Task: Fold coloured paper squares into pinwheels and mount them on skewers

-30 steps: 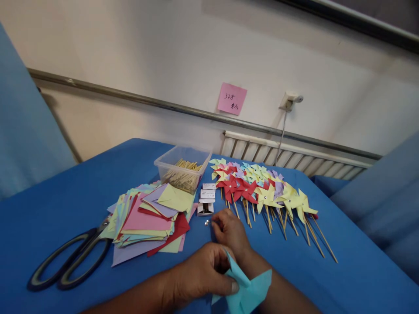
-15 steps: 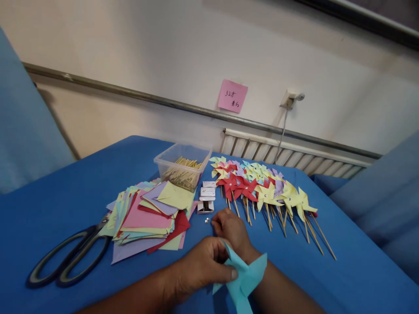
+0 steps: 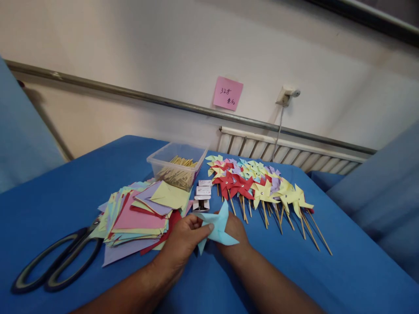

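Note:
My left hand (image 3: 181, 240) pinches a folded light-blue paper pinwheel (image 3: 216, 227) between thumb and fingers, just above the blue tablecloth (image 3: 65, 192). My right hand (image 3: 236, 235) lies behind the pinwheel with its fingers curled and mostly hidden by the paper. What it holds, if anything, I cannot make out. Just beyond the hands sit small white pin boxes (image 3: 202, 196). A stack of coloured paper squares (image 3: 140, 213) lies to the left of my left hand.
A row of finished pinwheels on wooden sticks (image 3: 262, 187) lies at the right. A clear plastic tub of sticks (image 3: 175, 168) stands behind the paper. Large black scissors (image 3: 52, 261) lie at the left. A pink note (image 3: 228, 93) is stuck on the wall.
My left hand has carried the light-blue pinwheel up and forward, from near my wrist to in front of my right hand. The loose pins on the cloth are now hidden.

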Available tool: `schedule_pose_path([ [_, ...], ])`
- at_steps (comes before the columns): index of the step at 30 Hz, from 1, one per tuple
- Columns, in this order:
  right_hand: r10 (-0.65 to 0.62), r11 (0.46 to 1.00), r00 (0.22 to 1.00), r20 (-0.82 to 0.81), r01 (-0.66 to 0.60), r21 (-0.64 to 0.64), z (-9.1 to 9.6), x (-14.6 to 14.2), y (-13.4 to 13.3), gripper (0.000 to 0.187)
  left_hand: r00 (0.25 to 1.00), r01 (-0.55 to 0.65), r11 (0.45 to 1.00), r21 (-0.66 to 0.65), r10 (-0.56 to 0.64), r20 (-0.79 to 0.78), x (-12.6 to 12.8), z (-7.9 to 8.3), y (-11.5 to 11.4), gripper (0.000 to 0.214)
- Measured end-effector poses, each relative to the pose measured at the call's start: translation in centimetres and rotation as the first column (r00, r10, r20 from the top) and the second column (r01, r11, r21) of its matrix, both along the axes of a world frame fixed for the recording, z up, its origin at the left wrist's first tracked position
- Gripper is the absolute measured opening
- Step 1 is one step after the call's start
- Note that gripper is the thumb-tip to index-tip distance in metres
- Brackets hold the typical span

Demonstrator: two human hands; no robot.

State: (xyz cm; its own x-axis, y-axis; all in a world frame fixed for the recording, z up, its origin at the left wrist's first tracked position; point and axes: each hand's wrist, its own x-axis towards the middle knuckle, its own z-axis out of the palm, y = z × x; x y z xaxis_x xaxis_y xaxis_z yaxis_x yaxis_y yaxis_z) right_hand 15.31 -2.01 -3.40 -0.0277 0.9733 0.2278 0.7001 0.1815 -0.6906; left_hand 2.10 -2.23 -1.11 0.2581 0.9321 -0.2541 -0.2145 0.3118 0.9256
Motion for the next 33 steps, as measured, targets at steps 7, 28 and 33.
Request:
schedule_pose_path([
  [7, 0.006, 1.0, 0.889, 0.458, -0.002, -0.011, 0.6, -0.1, -0.4, 0.021, 0.989, -0.147, 0.987, 0.068, 0.148, -0.005, -1.4, 1.1, 1.5, 0.022],
  [28, -0.037, 0.999, 0.871, 0.49, 0.047, -0.008, 0.0, 1.2, -0.5, 0.023, 0.991, -0.135, 0.99, 0.039, 0.135, -0.007, -1.5, 1.2, 1.7, 0.021],
  [33, -0.003, 1.0, 0.85, 0.526, 0.002, 0.001, 0.2, 1.1, -0.7, 0.025, 0.991, -0.133, 0.99, 0.038, 0.133, -0.013, -1.6, 1.2, 1.7, 0.022],
])
